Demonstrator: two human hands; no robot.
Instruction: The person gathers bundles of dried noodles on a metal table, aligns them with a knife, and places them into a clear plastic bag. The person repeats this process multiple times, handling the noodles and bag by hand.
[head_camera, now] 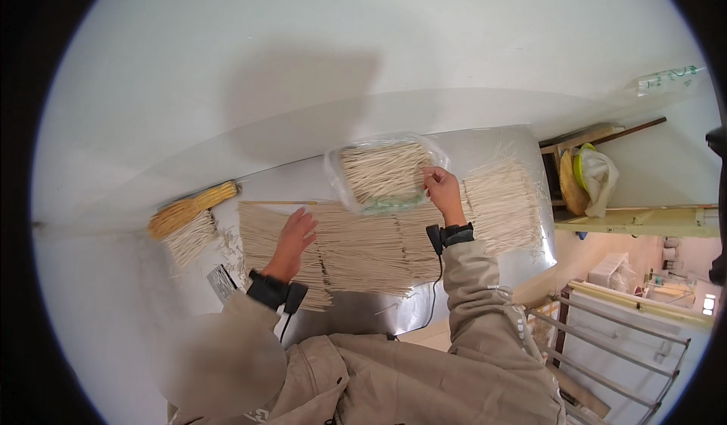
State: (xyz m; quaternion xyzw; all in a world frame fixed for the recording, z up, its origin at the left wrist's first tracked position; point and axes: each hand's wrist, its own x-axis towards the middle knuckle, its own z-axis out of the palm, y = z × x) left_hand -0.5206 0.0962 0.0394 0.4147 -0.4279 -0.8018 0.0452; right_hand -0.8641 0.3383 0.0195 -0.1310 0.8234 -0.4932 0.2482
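Note:
Cut lengths of pale dried noodles [363,254] lie in side-by-side rows on a shiny metal table [363,314]. At the table's far side, a clear plastic bag [333,176] with green print surrounds a heap of noodles [386,169]. My right hand [446,191] is at the bag's right end, its thumb and fingers pinched on the edge there; the fingertips are partly hidden. Over the left rows, my left hand [292,240] hovers palm inward with fingers apart and nothing in it. A thin yellowish stick [278,202] lies along the rows' far edge.
A straw hand broom [193,209] and a small noodle pile [190,237] lie at the left. More noodles [502,203] spread loosely at the right. The wall [284,124] borders the table's far edge. A metal rack [619,345] stands at lower right.

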